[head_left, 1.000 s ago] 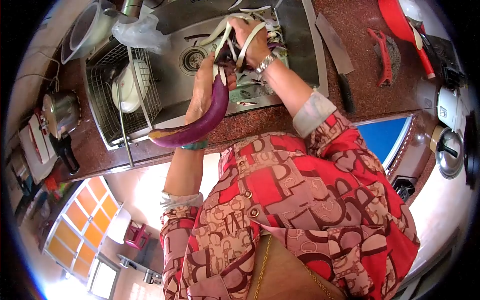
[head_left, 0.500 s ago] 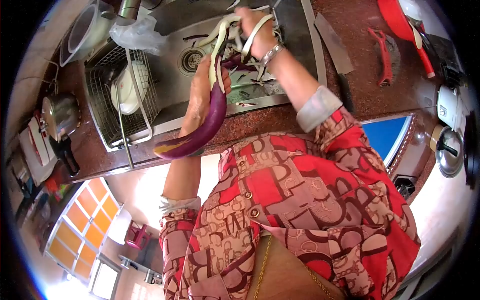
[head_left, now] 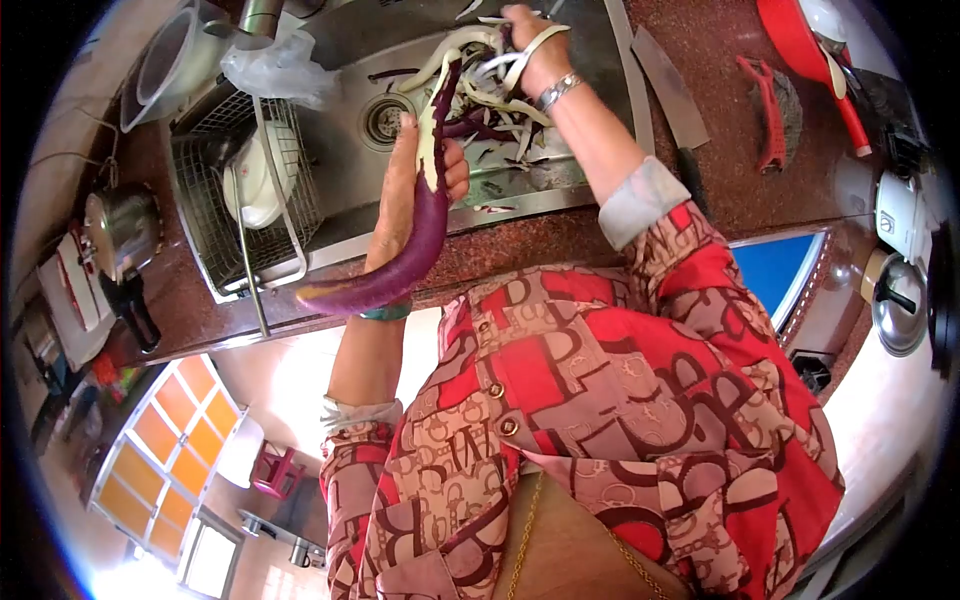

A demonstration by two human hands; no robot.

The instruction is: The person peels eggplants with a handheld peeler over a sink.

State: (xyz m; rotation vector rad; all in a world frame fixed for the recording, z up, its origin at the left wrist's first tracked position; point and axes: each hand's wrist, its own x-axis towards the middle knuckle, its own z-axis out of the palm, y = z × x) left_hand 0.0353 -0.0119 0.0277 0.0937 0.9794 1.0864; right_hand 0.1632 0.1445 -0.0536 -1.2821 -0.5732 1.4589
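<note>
A long purple eggplant (head_left: pixel 425 225) lies along my left hand (head_left: pixel 398 190), which is closed around its middle. Its upper part is stripped to pale flesh with ragged purple edges; the lower end curves over my left wrist. At the far side of the sink, my right hand (head_left: pixel 535 55) is closed, with a pale strip of eggplant peel (head_left: pixel 520 66) across its fingers. Exactly how the fingertips grip is hard to make out. Beneath the hands, a heap of peel strips (head_left: pixel 500 118) lies in the metal sink (head_left: pixel 345 135), beside the drain (head_left: pixel 387 122).
A wire rack (head_left: pixel 205 215) holding white dishes (head_left: pixel 262 180) stands left of my left hand. A plastic bag (head_left: pixel 280 68) sits behind it. On the right counter lie a broad knife (head_left: pixel 668 85), a red-handled tool (head_left: pixel 772 120) and a red pan (head_left: pixel 795 40).
My right hand has moved slightly right and away from the eggplant's top, with the peel strip. The eggplant has tilted a little in my left hand, its lower end rising.
</note>
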